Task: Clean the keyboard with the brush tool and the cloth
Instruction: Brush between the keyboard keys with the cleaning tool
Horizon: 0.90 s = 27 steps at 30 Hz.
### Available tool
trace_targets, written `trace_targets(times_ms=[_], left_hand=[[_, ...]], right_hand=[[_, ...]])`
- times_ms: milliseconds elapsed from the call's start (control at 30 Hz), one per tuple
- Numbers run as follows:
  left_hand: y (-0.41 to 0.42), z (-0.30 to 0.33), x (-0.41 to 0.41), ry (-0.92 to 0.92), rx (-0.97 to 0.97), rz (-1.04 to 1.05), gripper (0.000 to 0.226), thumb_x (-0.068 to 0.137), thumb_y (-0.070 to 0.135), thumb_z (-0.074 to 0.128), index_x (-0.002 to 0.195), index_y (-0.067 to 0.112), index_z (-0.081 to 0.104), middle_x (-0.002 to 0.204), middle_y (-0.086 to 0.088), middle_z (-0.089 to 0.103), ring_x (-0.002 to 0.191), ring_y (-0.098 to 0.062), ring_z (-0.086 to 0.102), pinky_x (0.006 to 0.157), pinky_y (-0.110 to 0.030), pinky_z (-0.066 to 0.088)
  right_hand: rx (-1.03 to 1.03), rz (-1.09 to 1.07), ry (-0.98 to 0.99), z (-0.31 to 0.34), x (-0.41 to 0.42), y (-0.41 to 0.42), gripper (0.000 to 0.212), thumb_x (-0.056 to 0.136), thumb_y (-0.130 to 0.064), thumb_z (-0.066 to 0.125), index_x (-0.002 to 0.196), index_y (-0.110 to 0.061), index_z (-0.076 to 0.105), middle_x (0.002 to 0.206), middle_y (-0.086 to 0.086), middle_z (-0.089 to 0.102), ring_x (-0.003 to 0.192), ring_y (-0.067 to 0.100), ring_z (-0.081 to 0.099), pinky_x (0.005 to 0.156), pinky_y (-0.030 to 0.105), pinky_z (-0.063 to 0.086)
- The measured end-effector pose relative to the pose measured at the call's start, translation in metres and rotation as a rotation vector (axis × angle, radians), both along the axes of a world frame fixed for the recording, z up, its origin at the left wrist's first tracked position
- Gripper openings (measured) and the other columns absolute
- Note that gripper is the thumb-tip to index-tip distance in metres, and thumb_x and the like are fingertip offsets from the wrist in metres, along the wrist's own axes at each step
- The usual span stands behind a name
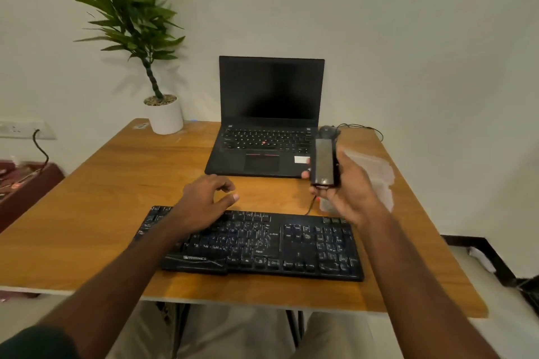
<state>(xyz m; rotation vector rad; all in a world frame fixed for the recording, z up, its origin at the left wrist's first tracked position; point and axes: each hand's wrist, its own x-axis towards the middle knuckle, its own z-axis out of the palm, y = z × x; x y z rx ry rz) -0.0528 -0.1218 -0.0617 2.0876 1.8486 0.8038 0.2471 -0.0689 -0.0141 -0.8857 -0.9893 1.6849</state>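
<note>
A black full-size keyboard (262, 245) lies on the wooden desk (102, 213) near its front edge. My right hand (347, 195) is raised above the keyboard's far right corner and grips a dark, oblong brush tool (325, 162), held upright. My left hand (208, 198) hovers over the keyboard's upper left part, fingers loosely curled and apart, holding nothing. A pale, blurred cloth (376, 175) lies on the desk behind my right hand, partly hidden by it.
An open black laptop (268, 125) stands at the back centre. A black mouse (328, 131) with its cable sits to its right. A potted plant (163, 114) stands at the back left. A thin cable (310, 207) runs from the keyboard.
</note>
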Motion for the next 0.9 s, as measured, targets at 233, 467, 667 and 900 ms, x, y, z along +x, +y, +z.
trace_targets(times_ms=[233, 467, 667, 900], left_hand=[[-0.032, -0.008, -0.074, -0.035, -0.099, 0.130, 0.057, 0.079, 0.078, 0.045, 0.123, 0.043, 0.052, 0.135, 0.014, 0.053, 0.130, -0.010, 0.043, 0.110, -0.052, 0.030], [-0.076, -0.046, -0.117, -0.417, -0.076, 0.220, 0.070, 0.077, 0.079, 0.054, 0.132, 0.036, 0.050, 0.121, 0.005, 0.063, 0.108, -0.018, 0.064, 0.090, -0.049, 0.055], [-0.067, -0.049, -0.115, -0.289, -0.068, 0.190, 0.074, 0.080, 0.081, 0.041, 0.132, 0.030, 0.053, 0.110, 0.006, 0.067, 0.101, -0.014, 0.063, 0.093, -0.047, 0.051], [-0.069, -0.053, -0.116, -0.255, -0.045, 0.155, 0.087, 0.079, 0.082, 0.033, 0.140, 0.022, 0.050, 0.122, -0.001, 0.064, 0.116, -0.021, 0.056, 0.110, -0.054, 0.036]], right_hand=[[-0.179, 0.248, 0.177, -0.037, -0.090, -0.045, 0.035, 0.106, -0.018, 0.042, 0.138, -0.006, 0.050, 0.125, 0.028, 0.064, 0.097, 0.031, 0.067, 0.071, 0.037, 0.057], [-0.183, 0.319, 0.122, -0.044, -0.143, -0.065, 0.039, 0.109, -0.033, 0.036, 0.141, -0.022, 0.056, 0.120, 0.018, 0.066, 0.089, 0.026, 0.065, 0.067, 0.036, 0.055], [0.041, 0.168, -0.179, -0.050, -0.170, -0.078, 0.062, 0.084, 0.001, 0.075, 0.137, -0.027, 0.056, 0.115, 0.006, 0.062, 0.088, 0.017, 0.068, 0.064, 0.032, 0.057], [0.180, -0.091, -0.296, -0.067, -0.179, -0.105, 0.038, 0.087, -0.002, 0.075, 0.116, -0.018, 0.057, 0.122, 0.006, 0.063, 0.085, 0.031, 0.073, 0.057, 0.029, 0.056]])
